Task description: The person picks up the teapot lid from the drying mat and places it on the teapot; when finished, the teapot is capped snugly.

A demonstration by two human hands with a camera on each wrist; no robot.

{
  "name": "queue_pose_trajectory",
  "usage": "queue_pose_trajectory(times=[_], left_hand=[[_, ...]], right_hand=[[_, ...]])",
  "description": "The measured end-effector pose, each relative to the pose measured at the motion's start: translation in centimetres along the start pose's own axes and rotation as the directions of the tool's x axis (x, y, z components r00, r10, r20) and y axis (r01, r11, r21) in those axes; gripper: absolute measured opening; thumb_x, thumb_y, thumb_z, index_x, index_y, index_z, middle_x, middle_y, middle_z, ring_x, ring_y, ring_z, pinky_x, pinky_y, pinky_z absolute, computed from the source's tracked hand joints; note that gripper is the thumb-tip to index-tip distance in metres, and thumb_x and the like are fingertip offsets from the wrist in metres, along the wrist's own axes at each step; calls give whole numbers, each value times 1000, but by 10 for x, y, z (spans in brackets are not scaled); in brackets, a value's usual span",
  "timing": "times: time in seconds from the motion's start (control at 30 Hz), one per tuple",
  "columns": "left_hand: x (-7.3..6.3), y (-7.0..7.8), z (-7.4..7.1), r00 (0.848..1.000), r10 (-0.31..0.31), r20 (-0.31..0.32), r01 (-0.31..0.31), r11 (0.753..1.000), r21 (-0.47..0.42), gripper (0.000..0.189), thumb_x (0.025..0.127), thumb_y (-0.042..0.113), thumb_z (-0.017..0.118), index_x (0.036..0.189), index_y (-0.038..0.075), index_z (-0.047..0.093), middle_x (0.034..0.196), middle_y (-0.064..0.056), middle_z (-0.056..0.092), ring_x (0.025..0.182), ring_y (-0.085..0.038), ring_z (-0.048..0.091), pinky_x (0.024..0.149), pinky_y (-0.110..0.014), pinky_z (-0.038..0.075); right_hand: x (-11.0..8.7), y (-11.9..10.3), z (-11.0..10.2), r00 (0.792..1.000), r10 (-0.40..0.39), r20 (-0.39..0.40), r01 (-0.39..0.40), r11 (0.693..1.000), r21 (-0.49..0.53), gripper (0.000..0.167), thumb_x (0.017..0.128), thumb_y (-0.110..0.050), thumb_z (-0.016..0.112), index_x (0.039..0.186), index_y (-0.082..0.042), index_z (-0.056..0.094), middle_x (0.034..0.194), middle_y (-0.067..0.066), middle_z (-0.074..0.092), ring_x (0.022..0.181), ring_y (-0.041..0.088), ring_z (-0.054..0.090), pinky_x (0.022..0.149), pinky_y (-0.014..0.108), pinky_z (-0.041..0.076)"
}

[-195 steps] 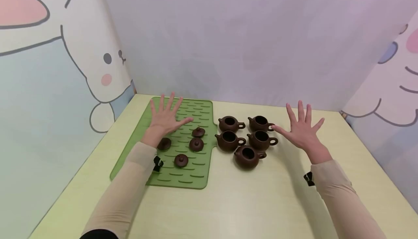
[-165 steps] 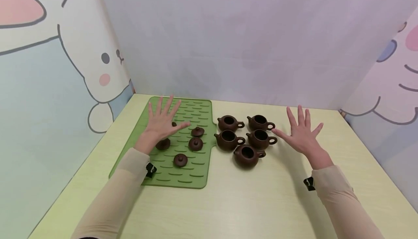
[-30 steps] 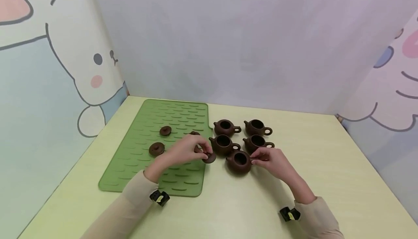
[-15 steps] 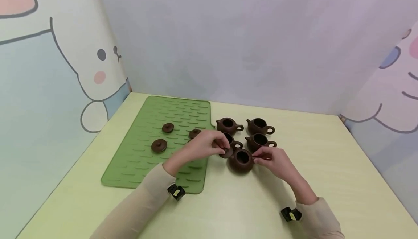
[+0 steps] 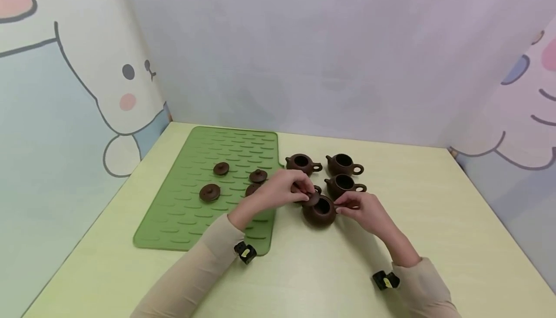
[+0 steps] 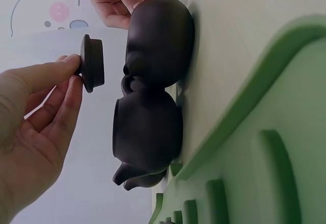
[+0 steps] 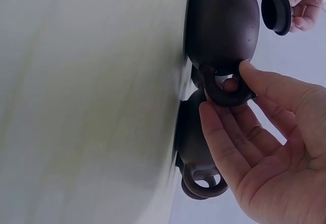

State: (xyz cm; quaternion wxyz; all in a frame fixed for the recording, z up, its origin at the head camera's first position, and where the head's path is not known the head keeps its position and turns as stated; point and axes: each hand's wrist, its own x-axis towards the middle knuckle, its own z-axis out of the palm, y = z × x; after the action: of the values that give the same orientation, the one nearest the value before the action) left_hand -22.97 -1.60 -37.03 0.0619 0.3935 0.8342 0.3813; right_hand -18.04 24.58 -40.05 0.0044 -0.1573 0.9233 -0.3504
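Note:
My left hand (image 5: 282, 190) pinches a dark brown teapot lid (image 6: 93, 63) by its knob. The lid hangs at the left side of the front teapot's (image 5: 318, 218) mouth, apart from the pot in the left wrist view. From the other side, my right hand (image 5: 367, 213) holds that pot's looped handle (image 7: 227, 95) between thumb and fingers. The pot is upright on the table, its round mouth uncovered. Behind my left hand, a second lidless teapot (image 6: 147, 127) is mostly hidden in the head view.
Three more lidless teapots stand behind, including one at back left (image 5: 300, 164) and one at back right (image 5: 340, 165). On the green ridged mat (image 5: 169, 212) lie several lids, among them a near-left one (image 5: 210, 192). A fabric wall (image 5: 321, 76) closes off the table's back.
Both hands were spread open at first. The left has taken a lid off the mat and carried it right to the front teapot. The right has taken hold of that pot's handle.

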Motion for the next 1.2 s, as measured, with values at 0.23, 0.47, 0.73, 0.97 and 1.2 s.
queue_pose_trajectory(times=[0.23, 0.47, 0.73, 0.97, 1.2], left_hand=[[6, 3, 5, 1000, 3, 7, -3, 1000, 14, 13, 90, 9, 74, 103, 11, 72, 102, -1, 74, 93, -11, 69, 79, -13, 54], [11, 2, 11, 1000, 17, 25, -17, 1000, -17, 13, 90, 6, 73, 103, 8, 72, 102, -4, 73, 93, -13, 70, 79, -13, 55], [14, 1, 17, 999, 40, 30, -38, 998, -53, 12, 90, 5, 73, 101, 9, 71, 101, -4, 73, 92, -12, 70, 79, -13, 55], [16, 3, 20, 998, 52, 32, -50, 998, -46, 12, 89, 5, 73, 100, 9, 71, 100, -3, 73, 92, -11, 70, 78, -13, 54], [18, 4, 24, 998, 45, 52, -44, 999, -33, 12, 90, 6, 73, 101, 9, 71, 101, -3, 73, 92, -11, 69, 79, -13, 54]], right_hand=[[1, 0, 0, 1000, 5, 4, -5, 1000, 2, 6, 87, -9, 76, 92, -11, 75, 93, 4, 75, 90, 22, 74, 70, 20, 57], [2, -1, 0, 1000, 22, 6, -22, 1000, -3, 6, 87, -9, 76, 92, -11, 75, 96, 6, 75, 92, 23, 74, 70, 20, 56], [2, 0, 0, 1000, 28, 9, -28, 1000, 8, 7, 87, -7, 75, 93, -9, 75, 94, 5, 76, 91, 23, 74, 71, 19, 57], [1, -1, -1, 1000, 30, 5, -30, 1000, 7, 7, 87, -6, 75, 93, -9, 75, 93, 5, 76, 91, 23, 74, 71, 19, 56], [0, 0, -1, 999, 33, 7, -33, 999, 18, 7, 87, -5, 74, 93, -8, 75, 93, 5, 76, 91, 23, 74, 71, 19, 56]])
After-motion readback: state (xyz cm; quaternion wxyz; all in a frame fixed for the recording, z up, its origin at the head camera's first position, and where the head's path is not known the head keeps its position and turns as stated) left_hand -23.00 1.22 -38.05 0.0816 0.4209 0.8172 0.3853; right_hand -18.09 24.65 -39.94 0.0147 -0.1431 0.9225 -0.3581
